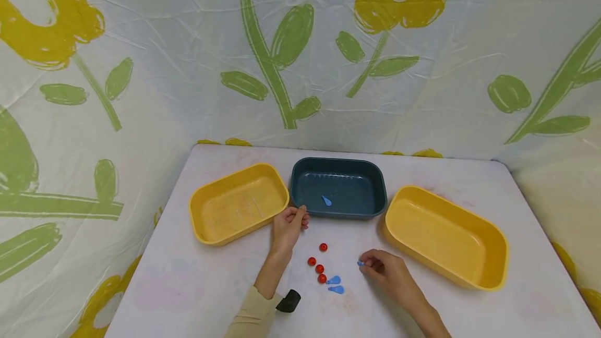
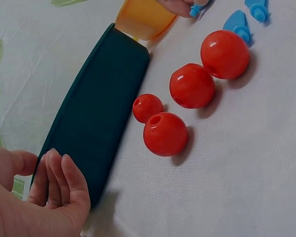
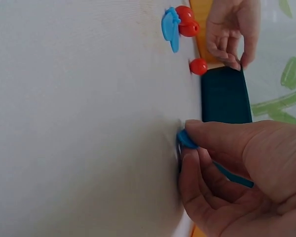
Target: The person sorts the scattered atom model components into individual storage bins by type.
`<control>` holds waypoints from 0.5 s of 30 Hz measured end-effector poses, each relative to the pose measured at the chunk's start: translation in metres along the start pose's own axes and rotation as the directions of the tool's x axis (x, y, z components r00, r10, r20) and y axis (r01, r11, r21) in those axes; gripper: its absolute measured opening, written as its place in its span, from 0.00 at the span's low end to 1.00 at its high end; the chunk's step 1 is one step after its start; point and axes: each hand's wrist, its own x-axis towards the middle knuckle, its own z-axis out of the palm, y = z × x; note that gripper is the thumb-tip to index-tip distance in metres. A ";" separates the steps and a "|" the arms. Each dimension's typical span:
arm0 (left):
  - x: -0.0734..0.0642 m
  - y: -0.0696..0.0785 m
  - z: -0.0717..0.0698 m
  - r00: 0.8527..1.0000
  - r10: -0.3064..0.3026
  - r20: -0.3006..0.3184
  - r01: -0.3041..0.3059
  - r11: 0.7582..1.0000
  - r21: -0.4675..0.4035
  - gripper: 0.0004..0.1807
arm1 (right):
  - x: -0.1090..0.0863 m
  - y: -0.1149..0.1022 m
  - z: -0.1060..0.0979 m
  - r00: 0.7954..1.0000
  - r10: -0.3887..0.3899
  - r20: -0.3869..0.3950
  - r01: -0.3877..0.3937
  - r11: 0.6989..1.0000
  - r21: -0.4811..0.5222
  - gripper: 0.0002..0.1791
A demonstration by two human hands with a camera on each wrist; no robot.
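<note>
My left hand (image 1: 287,226) is at the near left corner of a dark teal bin (image 1: 338,215), its thumb and fingers pinching the rim. Inside that bin lies one blue teardrop-shaped piece (image 1: 326,201). Between thumb and fingertips, my right hand (image 1: 387,274) pinches another small blue piece (image 3: 187,139), low over the table and partly hidden by the fingers. Several red beads with holes (image 2: 192,86) lie on the table between the hands. Two more blue teardrop pieces (image 1: 336,290) rest side by side next to the nearest red bead (image 1: 322,278).
A yellow bin (image 1: 211,239) with a few thin clear strips (image 1: 255,207) inside stands at the left. Another yellow bin (image 1: 436,267) stands at the right, angled beside the teal one. The white tabletop (image 1: 169,286) meets a flower-printed cloth (image 1: 188,87) behind.
</note>
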 end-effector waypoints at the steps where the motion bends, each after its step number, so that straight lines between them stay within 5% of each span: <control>1: 0.000 0.000 0.000 1.000 0.000 -0.001 0.000 1.000 -0.002 0.14 | 0.000 0.000 -0.001 1.000 -0.014 0.005 0.014 1.000 -0.001 0.08; 5: 0.000 -0.001 0.000 1.000 0.011 -0.006 -0.011 1.000 -0.003 0.14 | 0.001 -0.001 -0.006 0.999 -0.046 0.026 0.045 0.999 0.020 0.07; 15: 0.000 -0.002 0.001 1.000 0.002 -0.006 -0.002 1.000 0.018 0.12 | 0.008 -0.007 -0.013 0.997 0.006 0.083 -0.015 0.994 0.104 0.07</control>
